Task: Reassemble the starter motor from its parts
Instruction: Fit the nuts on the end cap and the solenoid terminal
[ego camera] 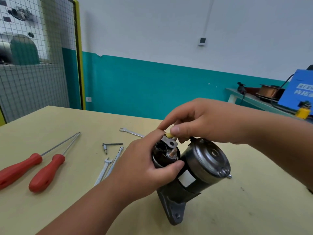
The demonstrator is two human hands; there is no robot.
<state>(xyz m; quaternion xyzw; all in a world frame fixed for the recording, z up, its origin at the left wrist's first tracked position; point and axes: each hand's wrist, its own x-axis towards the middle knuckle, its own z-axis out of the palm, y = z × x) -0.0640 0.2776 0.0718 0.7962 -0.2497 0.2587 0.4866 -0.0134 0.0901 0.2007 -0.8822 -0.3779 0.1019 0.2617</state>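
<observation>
Head view: left hand (149,168) clamps the black cylindrical solenoid (157,162), right hand (205,121) pinches a yellow-sleeved metal lug (170,141) just above its threaded stud (172,152).

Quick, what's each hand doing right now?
Left hand: grips the black solenoid.
Right hand: fingers pinch the yellow-sleeved terminal.

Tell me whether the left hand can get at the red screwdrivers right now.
Probably, but not at once. The red screwdrivers lie in the open on the table to that side, with nothing over them. The left hand grips the starter motor and would have to let go first.
</observation>
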